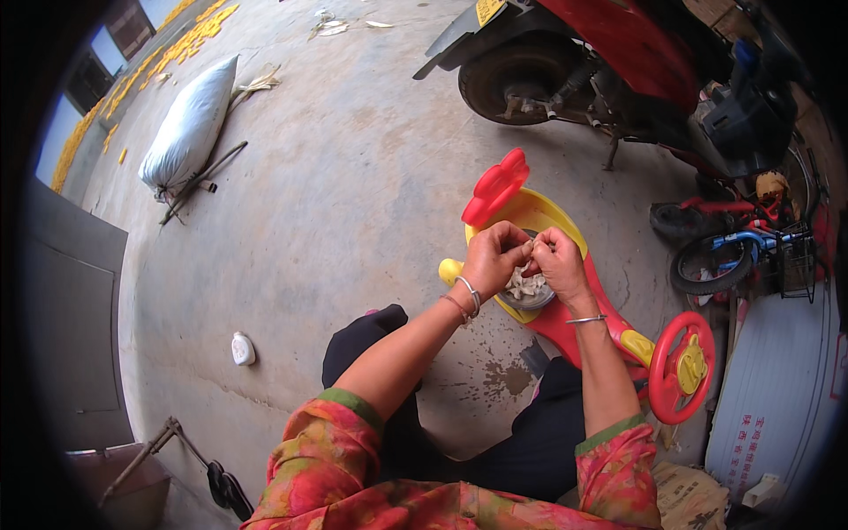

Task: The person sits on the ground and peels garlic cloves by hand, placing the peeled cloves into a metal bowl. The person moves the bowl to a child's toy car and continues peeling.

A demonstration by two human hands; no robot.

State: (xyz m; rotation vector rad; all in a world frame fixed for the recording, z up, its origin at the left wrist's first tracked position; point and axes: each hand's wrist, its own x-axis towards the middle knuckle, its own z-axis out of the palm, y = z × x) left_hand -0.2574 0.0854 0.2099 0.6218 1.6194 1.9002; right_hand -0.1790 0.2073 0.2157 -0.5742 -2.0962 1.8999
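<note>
Over a round metal bowl (530,305) my left hand (493,260) and my right hand (560,265) meet, fingertips pinched together. Between them they grip a small pale piece, mostly covered by the fingers; its kind cannot be told. Pale, torn-looking pieces (527,283) lie in the bowl beneath. The bowl rests on the yellow seat of a red and yellow plastic ride-on toy car (603,291). Its red backrest (497,187) rises beyond my left hand, and its red steering wheel (684,368) is to the right of my right forearm.
A red motor scooter (623,53) stands ahead on the right, near a small blue bicycle (722,258). A white bottle (243,348) is on the concrete floor at left. Farther off lie a full white sack (192,122), a stick (212,173) and yellow corn cobs (192,40).
</note>
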